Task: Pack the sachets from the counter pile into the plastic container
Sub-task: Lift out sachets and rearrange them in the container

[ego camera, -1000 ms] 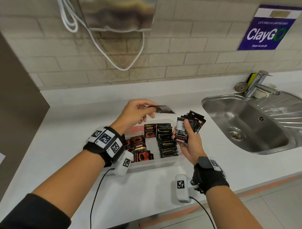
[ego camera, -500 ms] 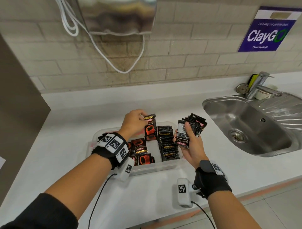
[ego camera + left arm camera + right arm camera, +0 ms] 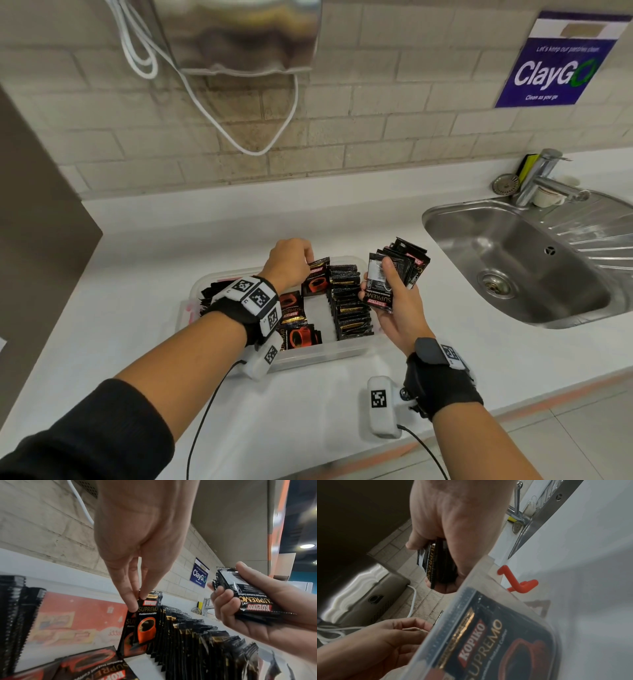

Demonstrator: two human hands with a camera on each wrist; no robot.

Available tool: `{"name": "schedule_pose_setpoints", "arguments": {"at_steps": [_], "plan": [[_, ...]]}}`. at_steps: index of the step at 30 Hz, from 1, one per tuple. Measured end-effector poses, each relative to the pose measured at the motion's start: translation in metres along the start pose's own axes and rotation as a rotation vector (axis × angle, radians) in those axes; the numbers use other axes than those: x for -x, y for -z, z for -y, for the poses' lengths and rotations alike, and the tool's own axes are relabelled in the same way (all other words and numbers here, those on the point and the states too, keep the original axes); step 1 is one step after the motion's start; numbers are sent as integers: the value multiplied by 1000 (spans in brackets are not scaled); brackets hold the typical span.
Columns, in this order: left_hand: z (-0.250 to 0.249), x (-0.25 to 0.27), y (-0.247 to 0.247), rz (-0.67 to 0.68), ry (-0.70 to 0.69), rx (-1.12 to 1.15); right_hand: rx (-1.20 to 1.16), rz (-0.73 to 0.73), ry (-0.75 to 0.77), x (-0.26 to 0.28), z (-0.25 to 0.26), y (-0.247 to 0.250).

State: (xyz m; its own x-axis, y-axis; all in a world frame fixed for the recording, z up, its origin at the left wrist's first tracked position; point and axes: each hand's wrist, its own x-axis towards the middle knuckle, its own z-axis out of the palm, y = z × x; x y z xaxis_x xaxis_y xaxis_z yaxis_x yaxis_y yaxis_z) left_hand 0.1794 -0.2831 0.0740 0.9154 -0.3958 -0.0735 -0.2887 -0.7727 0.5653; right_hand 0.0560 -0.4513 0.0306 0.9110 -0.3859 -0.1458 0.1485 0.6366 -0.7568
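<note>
Now left hand pinches one upright sachet in container, centre frame; right hand w/ clenched grip on stack just beside.

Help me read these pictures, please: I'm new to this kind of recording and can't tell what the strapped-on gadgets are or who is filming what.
No machine here: a person works with bare hands and wears cameras. The wide picture comes from a camera on the head; the two close-ups come from cameras strapped to the wrists, the white boxes with black square markers.

On the white counter stands a clear plastic container, already partly filled with black coffee sachets in rows. To its right is a steel sink.

The left hand pinches one sachet by its top edge and holds it upright inside the container, at the far end of a row. The right hand grips a bundle of sachets above the container's right edge.
</note>
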Motion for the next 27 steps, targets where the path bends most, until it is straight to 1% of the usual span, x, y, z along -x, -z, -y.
{"name": "schedule_pose_setpoints", "arguments": {"at_steps": [9, 15, 19, 20, 22, 24, 27], "plan": [[-2, 0, 0, 12, -20, -135, 10, 14, -7, 0, 0, 1], [-3, 1, 1, 20, 18, -246, 23, 9, -8, 0, 0, 2], [0, 1, 6, -29, 59, -214, 27, 7, -7, -1, 1, 2], [0, 1, 7, -24, 79, -202, 28, 6, -7, -1, 1, 2], [2, 0, 9, 38, 104, -196, 30, 2, -7, -1, 1, 1], [3, 0, 7, 111, 101, -181, 28, 6, -9, -1, 0, 1], [3, -2, 2, 150, 92, -146, 15, 10, -13, -2, 0, 1]]}}
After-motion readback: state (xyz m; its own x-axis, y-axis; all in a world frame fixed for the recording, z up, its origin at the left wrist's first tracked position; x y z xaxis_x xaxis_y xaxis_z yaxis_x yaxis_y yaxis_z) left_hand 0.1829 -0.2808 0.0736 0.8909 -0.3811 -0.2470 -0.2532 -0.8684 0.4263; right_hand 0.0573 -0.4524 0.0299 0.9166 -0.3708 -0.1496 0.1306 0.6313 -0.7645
